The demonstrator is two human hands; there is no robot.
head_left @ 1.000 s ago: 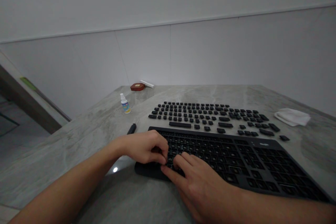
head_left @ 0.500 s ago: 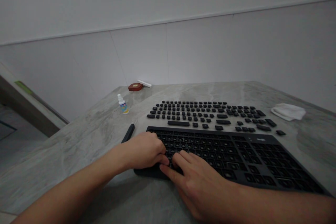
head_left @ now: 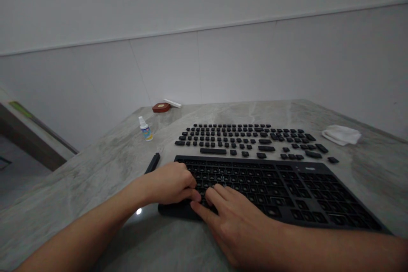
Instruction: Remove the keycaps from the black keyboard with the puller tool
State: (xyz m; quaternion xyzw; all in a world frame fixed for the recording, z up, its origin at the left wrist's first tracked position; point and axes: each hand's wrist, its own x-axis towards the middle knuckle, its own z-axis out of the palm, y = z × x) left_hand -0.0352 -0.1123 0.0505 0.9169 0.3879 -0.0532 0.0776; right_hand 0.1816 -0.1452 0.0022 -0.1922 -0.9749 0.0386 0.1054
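Observation:
A black keyboard (head_left: 270, 182) with its keycaps off lies in front of me, rows of bare key sockets showing. Over its left end, my left hand (head_left: 174, 182) is closed, thumb and forefinger pinched low; whatever they hold is hidden. My right hand (head_left: 232, 216) is beside it, with bent fingers together on the keyboard's lower left part and the thumb reaching close to the left thumb. Its fingertips are partly hidden, so I cannot make out what they grip. Behind the keyboard, loose black keycaps (head_left: 266, 148) lie in rows, with the long spacebar cap (head_left: 213, 151) nearest.
Left of the keyboard lies a slim dark tool (head_left: 153, 162), partly behind my left forearm. Farther back stand a small white spray bottle (head_left: 145, 129) and a red-brown case (head_left: 161, 107) beside a white strip (head_left: 172, 103). A white cloth (head_left: 342, 134) lies at right.
The view has shifted a little, so everything sits slightly farther left. Both hands keep nearly the same pose at the keyboard's left end. A bright spot now shows by my left forearm.

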